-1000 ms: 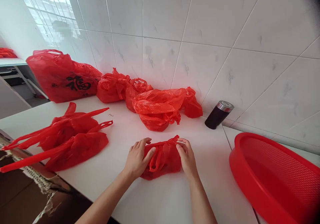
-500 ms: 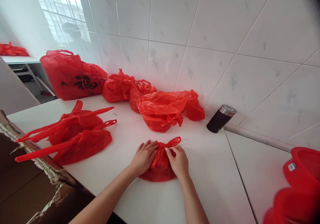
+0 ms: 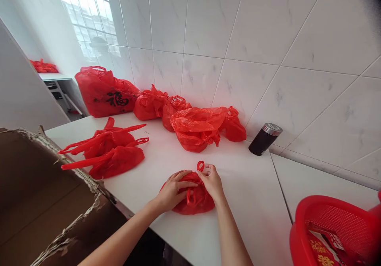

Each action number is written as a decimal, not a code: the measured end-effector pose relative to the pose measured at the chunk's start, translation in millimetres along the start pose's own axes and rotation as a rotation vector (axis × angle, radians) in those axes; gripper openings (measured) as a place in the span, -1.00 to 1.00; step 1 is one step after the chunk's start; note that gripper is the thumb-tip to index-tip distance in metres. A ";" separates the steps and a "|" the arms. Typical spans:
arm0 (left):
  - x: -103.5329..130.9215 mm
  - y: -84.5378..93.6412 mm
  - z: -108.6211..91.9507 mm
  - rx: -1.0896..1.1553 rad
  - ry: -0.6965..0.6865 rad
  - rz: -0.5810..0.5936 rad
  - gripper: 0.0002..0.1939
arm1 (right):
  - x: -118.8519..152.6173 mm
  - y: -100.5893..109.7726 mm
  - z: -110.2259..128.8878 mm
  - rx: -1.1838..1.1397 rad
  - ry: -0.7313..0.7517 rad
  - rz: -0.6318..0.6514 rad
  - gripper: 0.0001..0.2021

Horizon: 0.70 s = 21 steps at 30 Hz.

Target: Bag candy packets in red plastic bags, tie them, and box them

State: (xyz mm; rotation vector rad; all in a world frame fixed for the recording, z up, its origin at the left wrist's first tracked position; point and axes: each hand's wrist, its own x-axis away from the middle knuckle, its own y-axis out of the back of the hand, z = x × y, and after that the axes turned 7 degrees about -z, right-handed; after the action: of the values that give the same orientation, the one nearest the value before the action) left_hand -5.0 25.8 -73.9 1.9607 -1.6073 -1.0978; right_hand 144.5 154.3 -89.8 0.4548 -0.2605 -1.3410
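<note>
Red bag (image 3: 200, 207) under spread left fingers (image 3: 188, 184); curled right fingers (image 3: 203, 176) touch loop (image 3: 198, 165).

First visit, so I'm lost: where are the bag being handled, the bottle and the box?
Handled bag (image 3: 199, 203): head view, near side.
Bottle (image 3: 262, 141): head view, dark body.
Box (image 3: 35, 171): head view, inner cardboard wall.

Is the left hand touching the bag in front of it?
Touching. The head view shows the left hand laid over the bag, its fingers across the top.
</note>
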 end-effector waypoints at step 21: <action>46.1 49.0 -88.6 1.193 0.344 -0.177 -0.57 | -3.4 27.2 2.7 -0.141 0.029 -0.504 -0.77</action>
State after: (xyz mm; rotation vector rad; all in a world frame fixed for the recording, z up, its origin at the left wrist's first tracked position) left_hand 32.4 -47.5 0.9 2.7696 -2.1052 0.3534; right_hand 166.4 161.5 -74.7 0.4357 -0.0227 -1.8295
